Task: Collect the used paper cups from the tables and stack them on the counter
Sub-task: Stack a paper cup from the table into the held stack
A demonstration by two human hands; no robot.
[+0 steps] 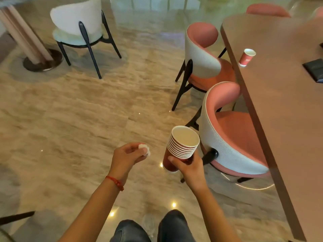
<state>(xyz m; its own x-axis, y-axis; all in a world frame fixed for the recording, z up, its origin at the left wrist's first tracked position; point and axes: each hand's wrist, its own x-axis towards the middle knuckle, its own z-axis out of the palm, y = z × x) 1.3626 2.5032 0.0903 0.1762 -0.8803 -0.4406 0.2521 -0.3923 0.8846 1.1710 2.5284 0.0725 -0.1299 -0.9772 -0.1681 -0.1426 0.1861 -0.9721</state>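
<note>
Cup stack [180, 149] in right hand [189, 167]; mouth up, tilted.

red cup stack [180, 151], white tissue wad [144, 149], pink chairs [234, 130]

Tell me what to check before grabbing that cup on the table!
1. Stack held firmly: ok, the right hand grips it low down.
2. A free hand: not ok, the left hand pinches a tissue.
3. Cup upright on the table: ok, near the edge.
4. Cup empty: cannot tell.
5. Way to the cup: not ok, two pink chairs stand along that side.
6. Room on the stack: ok, its top cup is open.
</note>
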